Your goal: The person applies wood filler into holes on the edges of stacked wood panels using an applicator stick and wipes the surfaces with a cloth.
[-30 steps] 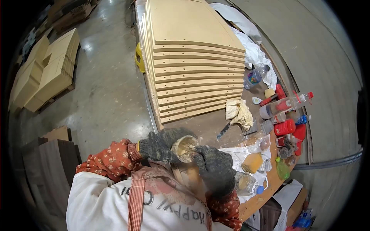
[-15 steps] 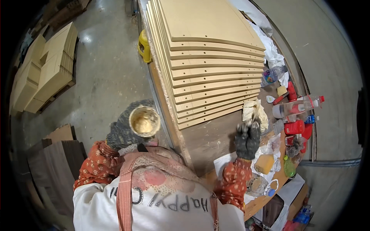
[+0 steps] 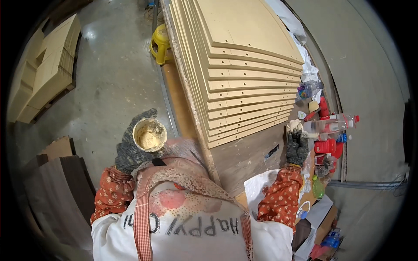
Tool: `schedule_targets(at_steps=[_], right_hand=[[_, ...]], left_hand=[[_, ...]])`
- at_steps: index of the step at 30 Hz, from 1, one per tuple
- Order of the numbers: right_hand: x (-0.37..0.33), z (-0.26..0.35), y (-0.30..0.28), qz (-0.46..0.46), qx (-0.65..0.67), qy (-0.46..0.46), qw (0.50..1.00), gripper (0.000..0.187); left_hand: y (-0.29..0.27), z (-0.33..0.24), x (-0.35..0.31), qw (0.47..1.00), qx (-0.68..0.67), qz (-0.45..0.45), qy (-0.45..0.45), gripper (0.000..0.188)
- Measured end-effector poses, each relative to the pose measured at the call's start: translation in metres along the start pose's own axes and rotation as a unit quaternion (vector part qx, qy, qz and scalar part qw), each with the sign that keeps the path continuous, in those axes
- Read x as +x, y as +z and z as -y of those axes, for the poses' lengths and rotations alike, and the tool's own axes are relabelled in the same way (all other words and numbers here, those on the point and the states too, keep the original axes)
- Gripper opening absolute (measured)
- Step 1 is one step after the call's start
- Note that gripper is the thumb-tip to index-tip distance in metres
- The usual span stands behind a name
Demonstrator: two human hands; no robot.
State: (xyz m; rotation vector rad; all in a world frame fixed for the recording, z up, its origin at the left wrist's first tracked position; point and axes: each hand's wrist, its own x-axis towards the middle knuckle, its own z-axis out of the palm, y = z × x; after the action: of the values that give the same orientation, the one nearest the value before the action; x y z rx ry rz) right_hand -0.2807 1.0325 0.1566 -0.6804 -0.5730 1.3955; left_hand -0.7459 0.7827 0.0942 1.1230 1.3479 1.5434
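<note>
My left hand (image 3: 129, 145), in a dark grey knit glove, is closed around a round cup (image 3: 150, 135) with pale, creamy paste inside and smeared on its rim. It is held in front of my apron, left of the workbench edge. My right hand (image 3: 297, 150), gloved the same way, reaches over the bench with its fingers closed on a crumpled cream cloth (image 3: 294, 125); the fingertips are partly hidden by it. A stack of pale yellow boards (image 3: 250, 93) with small holes along their stepped edges lies just beyond, left of that hand.
Plastic bottles (image 3: 328, 126), red containers (image 3: 325, 146) and a green bottle (image 3: 318, 187) crowd the bench's right side. A small dark strip (image 3: 271, 151) lies on the bench (image 3: 237, 167). A yellow stool (image 3: 161, 41) stands at its left edge. More boards (image 3: 54, 65) sit on the floor at far left.
My right hand has moved right, toward the bottles, and the cloth has shifted with it, uncovering the dark strip. My left hand still holds the cup. The whole view has shifted slightly.
</note>
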Motion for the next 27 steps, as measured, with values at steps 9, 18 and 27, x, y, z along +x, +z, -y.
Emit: schedule_targets(at_steps=[9, 18, 27], right_hand=[[-0.127, -0.094, 0.072, 0.241, -0.292, 0.095, 0.921, 0.026], [-0.146, -0.136, 0.112, 0.408, -0.668, -0.210, 0.586, 0.009], [-0.176, -0.144, 0.100, 0.356, -0.418, 0.091, 0.831, 0.037]], left_hand=[[0.037, 0.008, 0.010, 0.999, -0.012, 0.047, 0.005, 0.083], [0.030, 0.019, 0.004, 0.998, 0.033, 0.057, 0.022, 0.080], [-0.013, 0.030, -0.011, 0.990, 0.023, -0.135, -0.044, 0.074]])
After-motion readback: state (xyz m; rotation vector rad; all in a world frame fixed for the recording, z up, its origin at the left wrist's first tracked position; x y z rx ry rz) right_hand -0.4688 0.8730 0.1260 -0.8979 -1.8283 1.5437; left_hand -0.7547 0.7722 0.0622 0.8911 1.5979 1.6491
